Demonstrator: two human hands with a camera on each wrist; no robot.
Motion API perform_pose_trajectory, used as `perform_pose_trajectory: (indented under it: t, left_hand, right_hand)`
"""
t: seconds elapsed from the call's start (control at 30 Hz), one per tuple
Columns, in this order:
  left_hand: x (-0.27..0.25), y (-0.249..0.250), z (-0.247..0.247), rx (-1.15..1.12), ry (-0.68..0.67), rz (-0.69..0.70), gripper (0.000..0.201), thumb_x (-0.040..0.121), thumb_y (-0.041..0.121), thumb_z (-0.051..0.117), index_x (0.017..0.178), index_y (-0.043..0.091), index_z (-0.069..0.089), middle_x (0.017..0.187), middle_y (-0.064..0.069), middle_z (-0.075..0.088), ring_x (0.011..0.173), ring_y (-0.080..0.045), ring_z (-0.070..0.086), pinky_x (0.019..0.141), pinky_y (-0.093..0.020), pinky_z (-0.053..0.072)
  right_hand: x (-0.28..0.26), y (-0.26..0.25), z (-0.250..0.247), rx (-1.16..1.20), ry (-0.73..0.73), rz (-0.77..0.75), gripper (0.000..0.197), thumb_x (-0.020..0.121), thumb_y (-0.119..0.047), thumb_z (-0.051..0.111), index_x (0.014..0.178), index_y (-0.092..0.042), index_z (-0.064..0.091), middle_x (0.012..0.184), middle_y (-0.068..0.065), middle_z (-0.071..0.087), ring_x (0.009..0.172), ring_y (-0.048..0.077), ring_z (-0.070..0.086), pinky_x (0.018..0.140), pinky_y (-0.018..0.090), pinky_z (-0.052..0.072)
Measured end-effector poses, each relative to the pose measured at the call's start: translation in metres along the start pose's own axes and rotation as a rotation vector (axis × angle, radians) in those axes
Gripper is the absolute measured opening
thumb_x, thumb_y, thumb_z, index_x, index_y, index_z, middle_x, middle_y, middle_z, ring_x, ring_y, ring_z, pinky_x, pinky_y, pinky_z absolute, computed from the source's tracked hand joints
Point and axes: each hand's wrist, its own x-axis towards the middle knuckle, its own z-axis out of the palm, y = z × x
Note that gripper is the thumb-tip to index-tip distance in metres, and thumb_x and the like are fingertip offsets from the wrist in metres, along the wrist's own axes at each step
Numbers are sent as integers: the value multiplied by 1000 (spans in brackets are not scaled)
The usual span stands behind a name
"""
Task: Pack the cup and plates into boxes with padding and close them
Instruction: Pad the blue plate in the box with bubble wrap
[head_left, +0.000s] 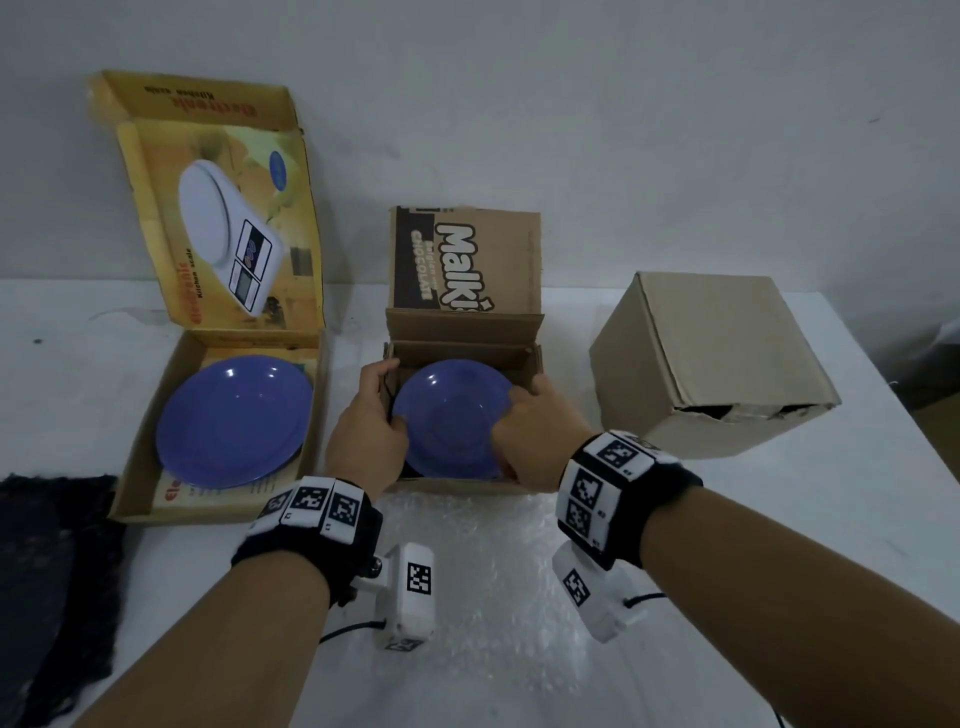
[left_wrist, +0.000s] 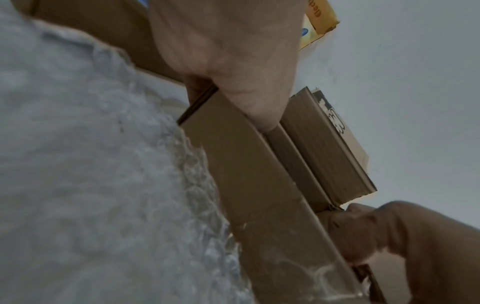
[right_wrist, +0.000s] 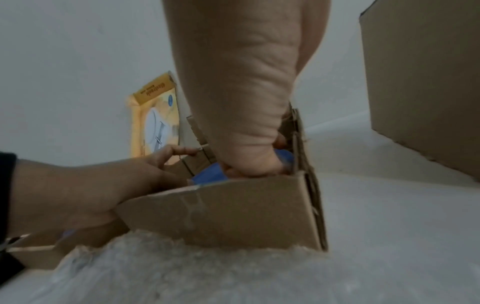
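White table (head_left: 779, 519), pale wall (head_left: 623, 104) — bubble wrap (head_left: 483, 561)

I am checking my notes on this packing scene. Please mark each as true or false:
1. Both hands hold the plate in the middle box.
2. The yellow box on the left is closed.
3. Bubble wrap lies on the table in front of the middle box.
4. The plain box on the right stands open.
1. True. The left hand and right hand grip opposite edges of the small blue plate in the middle box.
2. False. The yellow box is open, its lid up, with a larger blue plate inside.
3. True. The bubble wrap lies there.
4. False. The plain box is closed.
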Motion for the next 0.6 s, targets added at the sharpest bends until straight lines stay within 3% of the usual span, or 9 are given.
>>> perform_pose_trajectory:
  t: [0.13, 0.2, 0.27, 0.37, 0.5, 0.6]
  left_hand:
    - [-1, 0, -2, -1, -8, 2, 59, 89, 3, 51, 138, 30, 32, 117, -13, 62, 86, -30, 58, 67, -32, 42]
    - [-1, 2, -2, 9, -12, 12, 58, 90, 4, 50, 138, 29, 32, 119, -12, 62, 89, -32, 59, 68, -31, 40]
    - [-1, 3, -2, 7, -5, 11, 56, 91, 5, 50, 138, 30, 32, 122, -10, 61, 97, -34, 60, 71, -32, 42]
    - [-2, 2, -1, -1, 10, 11, 56, 91, 5, 51, 138, 30, 33, 126, -8, 60, 100, -33, 59, 73, -34, 44]
    - [-3, 2, 2, -5, 20, 15, 60, 88, 2, 52, 138, 30, 33, 120, -11, 62, 96, -34, 60, 74, -38, 48]
    - [-5, -2, 3, -17, 19, 5, 61, 88, 2, 51, 138, 32, 32, 116, -11, 63, 90, -31, 60, 71, -37, 48]
  right_hand:
    - [-5, 11, -6, 83, 35, -48, 19, 91, -17, 52, 106, -21, 62, 101, 3, 66, 102, 27, 56, 100, 36, 27]
    - [-8, 19, -14, 115, -32, -44, 23, 93, -20, 51, 112, -23, 64, 102, 2, 67, 99, 26, 57, 100, 36, 27]
    - [-8, 24, -19, 147, -94, -25, 20, 93, -25, 51, 102, -24, 69, 91, -1, 66, 89, 24, 55, 95, 38, 27]
    - [-9, 21, -18, 176, -126, 17, 18, 91, -31, 54, 95, -24, 70, 86, -2, 63, 89, 22, 54, 88, 37, 25]
    - [-6, 13, -8, 70, -36, 49, 14, 90, -18, 53, 95, -22, 66, 83, 0, 54, 98, 26, 51, 92, 39, 27]
    - [-1, 9, -2, 58, -30, 44, 6, 87, -20, 56, 88, -23, 62, 81, 0, 54, 98, 26, 52, 96, 40, 26]
